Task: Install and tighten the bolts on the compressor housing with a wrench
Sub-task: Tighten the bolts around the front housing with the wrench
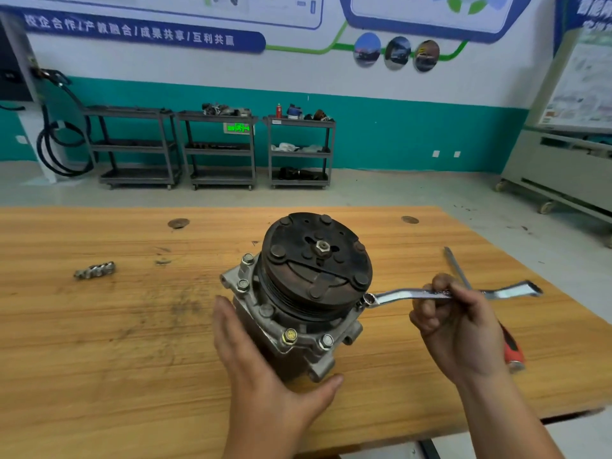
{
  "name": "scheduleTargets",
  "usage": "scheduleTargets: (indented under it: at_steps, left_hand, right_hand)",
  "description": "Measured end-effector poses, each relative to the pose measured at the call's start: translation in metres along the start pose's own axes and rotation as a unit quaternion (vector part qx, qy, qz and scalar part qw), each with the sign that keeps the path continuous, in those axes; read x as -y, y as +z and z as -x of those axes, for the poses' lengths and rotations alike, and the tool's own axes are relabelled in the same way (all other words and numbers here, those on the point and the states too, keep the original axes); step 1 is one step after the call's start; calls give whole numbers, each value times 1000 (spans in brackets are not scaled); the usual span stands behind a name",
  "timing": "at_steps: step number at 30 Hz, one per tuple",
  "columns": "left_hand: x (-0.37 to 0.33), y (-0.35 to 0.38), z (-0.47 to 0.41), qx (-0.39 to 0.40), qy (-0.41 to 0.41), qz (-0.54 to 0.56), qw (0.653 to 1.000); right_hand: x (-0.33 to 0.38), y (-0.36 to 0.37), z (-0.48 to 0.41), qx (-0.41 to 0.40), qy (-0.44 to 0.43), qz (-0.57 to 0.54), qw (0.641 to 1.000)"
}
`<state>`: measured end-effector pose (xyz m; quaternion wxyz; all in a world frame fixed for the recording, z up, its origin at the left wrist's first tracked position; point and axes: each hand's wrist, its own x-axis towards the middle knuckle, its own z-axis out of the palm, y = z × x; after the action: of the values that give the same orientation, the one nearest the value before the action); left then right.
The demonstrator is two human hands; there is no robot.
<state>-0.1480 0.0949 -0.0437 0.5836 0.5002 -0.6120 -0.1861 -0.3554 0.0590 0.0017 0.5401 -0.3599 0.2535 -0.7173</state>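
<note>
The compressor (308,293) is standing pulley-up near the middle of the wooden table (99,359), and the left hand (265,369) is bracing its near left side with straight fingers and the thumb spread along the base. The right hand (460,329) is clenching the wrench (397,296) around its shaft, the ring end sitting over a bolt (367,299) on the housing's right edge. A red-handled screwdriver (511,346) is lying on the table under that hand, and a small metal part (94,270) is lying well off to the left.
</note>
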Motion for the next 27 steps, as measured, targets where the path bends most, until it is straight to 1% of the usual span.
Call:
scheduleTargets:
  at_steps: [2,5,6,8,10,12,15,17,19,22,27]
  left_hand:
    - [1,7,-1,18,-35,4,999]
    - [12,5,-7,37,-46,-19,998]
    - [16,1,-8,44,-53,-22,997]
    - [26,-6,-14,55,-84,-28,995]
    - [32,-10,-17,66,-82,-27,994]
    - [35,-11,-20,74,-66,-5,995]
    - [39,-13,-24,97,-50,2,994]
    - [42,-14,-28,110,-46,2,993]
    - [44,-17,-33,123,-38,3,992]
    - [52,-21,-45,149,-38,12,988]
    - [72,-28,-78,213,-22,15,977]
  right_hand:
    - [3,1,-9,-5,-1,-1,1000]
    - [2,3,-17,-7,3,-17,1000]
    - [0,1,-18,-7,1,-37,999]
    - [-9,-2,-19,-10,-1,-120,993]
    - [-23,0,-21,-14,-1,-178,984]
    - [-42,15,-24,-3,27,-147,989]
    - [-68,45,-25,-39,100,-44,993]
    - [-77,54,-25,-60,149,-31,987]
    - [-77,58,-24,-62,141,-23,988]
    - [-81,60,-28,-81,117,18,990]
    - [-97,74,-37,-104,28,16,994]
